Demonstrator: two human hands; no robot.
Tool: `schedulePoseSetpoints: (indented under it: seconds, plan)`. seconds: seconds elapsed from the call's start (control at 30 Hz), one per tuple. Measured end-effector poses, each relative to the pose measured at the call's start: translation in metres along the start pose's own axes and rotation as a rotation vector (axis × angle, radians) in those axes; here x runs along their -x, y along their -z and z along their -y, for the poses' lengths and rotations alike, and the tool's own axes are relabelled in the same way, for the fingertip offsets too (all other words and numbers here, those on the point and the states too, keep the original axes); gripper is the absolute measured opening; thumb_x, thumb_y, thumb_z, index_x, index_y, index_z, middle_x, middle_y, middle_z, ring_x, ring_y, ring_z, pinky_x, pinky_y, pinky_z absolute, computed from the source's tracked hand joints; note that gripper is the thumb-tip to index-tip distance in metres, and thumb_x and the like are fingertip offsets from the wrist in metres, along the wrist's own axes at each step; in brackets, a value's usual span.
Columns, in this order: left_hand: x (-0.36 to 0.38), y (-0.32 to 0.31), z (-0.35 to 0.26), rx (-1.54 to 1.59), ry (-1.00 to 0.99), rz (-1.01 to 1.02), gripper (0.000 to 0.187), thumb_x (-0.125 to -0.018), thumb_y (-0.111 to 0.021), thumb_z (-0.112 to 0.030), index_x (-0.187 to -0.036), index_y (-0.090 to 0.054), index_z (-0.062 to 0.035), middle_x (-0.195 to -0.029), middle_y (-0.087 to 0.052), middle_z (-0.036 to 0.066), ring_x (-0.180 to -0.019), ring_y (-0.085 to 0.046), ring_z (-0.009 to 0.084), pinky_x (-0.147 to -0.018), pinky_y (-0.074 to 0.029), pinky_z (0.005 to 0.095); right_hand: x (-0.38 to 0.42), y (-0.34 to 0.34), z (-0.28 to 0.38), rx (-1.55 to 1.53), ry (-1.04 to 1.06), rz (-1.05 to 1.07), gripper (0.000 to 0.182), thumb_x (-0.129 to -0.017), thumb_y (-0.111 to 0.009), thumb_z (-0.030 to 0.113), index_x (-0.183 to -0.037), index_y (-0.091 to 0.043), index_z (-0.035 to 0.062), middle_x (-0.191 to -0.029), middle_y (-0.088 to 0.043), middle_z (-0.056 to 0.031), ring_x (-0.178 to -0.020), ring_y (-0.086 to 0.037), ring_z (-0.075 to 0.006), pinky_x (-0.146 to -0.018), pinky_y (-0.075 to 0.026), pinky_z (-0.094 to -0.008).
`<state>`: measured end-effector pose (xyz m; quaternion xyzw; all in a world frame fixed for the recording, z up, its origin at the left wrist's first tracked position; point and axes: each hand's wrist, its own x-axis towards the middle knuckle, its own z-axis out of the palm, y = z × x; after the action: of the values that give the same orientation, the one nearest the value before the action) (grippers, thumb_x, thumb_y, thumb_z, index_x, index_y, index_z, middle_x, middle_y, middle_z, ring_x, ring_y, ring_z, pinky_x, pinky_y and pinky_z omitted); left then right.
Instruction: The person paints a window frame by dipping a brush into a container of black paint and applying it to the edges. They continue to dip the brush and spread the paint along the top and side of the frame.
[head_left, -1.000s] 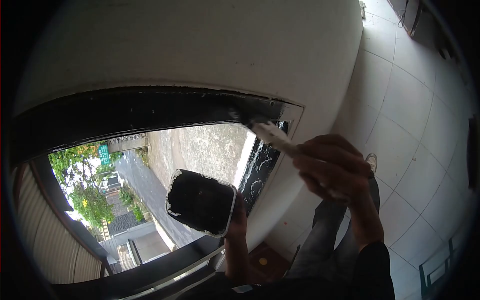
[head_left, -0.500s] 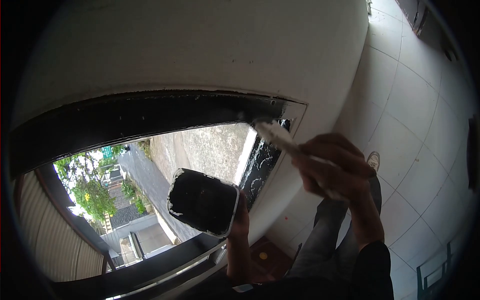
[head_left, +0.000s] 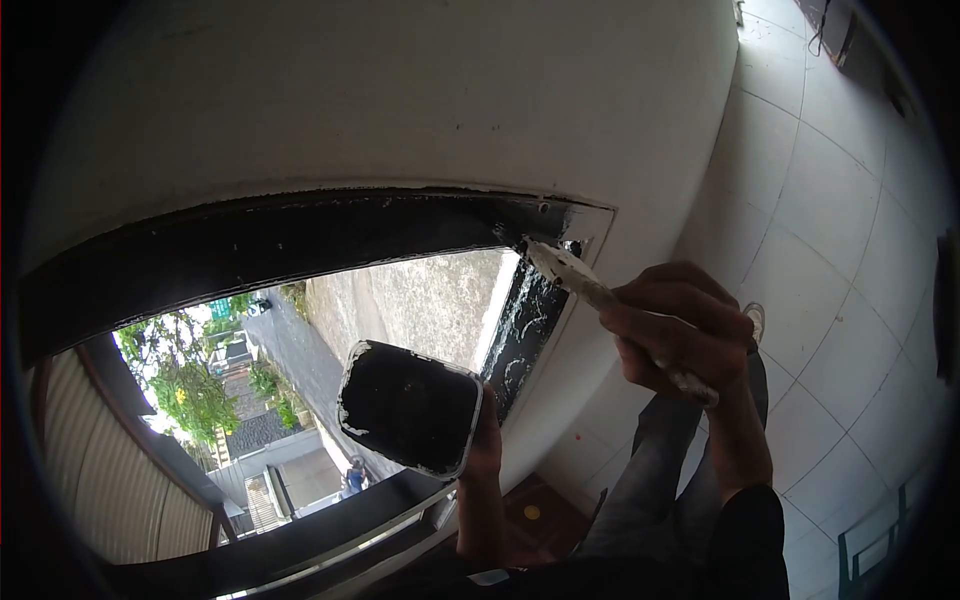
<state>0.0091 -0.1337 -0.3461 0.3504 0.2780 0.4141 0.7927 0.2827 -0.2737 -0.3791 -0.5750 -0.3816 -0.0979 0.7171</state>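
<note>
Where tiles run, black-painted window frame [head_left: 300, 235]

You face a plain white plastered wall [head_left: 420, 90] with an open window [head_left: 330, 330] cut into it. The window's black-painted frame [head_left: 250, 240] runs along the top of the opening and down its right side. Through the window you see a grey concrete street [head_left: 410, 300], green leafy trees [head_left: 185, 385] and a corrugated roof [head_left: 90, 480] in bright daylight. To the right of the window lies a floor of large white square tiles [head_left: 830, 210].
</note>
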Motion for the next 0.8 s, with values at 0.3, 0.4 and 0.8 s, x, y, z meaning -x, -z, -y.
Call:
schedulePoseSetpoints:
  seconds: [0.3,0.4,0.8]
  plan:
    - [0.001,0.005,-0.002,-0.011,0.012,-0.031,0.062,-0.090,-0.058,-0.045,-0.136,-0.046,-0.0055,-0.135,-0.050,0.018,-0.128,-0.045,0.0353,-0.112,-0.034,0.0464,-0.015,-0.011,0.013,-0.132,0.096,-0.081,0.022,-0.070,-0.078,0.006,-0.091,-0.072,0.0062,-0.084,-0.068,-0.0068,-0.077,-0.067,-0.0165,-0.062,-0.058,-0.0261]
    - [0.001,0.004,-0.003,-0.074,0.013,-0.033,0.056,-0.092,-0.054,-0.049,-0.139,-0.046,-0.0201,-0.136,-0.053,0.004,-0.124,-0.051,0.0285,-0.109,-0.035,0.0547,-0.026,-0.027,0.023,-0.228,0.192,-0.162,0.019,-0.075,-0.075,0.013,-0.092,-0.073,0.0046,-0.084,-0.068,-0.0107,-0.074,-0.067,-0.0183,-0.059,-0.057,-0.0254]
    - [-0.003,-0.015,0.003,0.035,-0.001,0.006,0.057,-0.089,-0.058,-0.047,-0.133,-0.051,-0.0108,-0.132,-0.055,0.014,-0.120,-0.053,0.0331,-0.111,-0.035,0.0480,-0.029,-0.023,0.016,-0.014,0.069,0.004,0.029,-0.064,-0.081,0.003,-0.090,-0.072,0.0118,-0.084,-0.069,-0.0034,-0.076,-0.067,-0.0181,-0.065,-0.059,-0.0278]
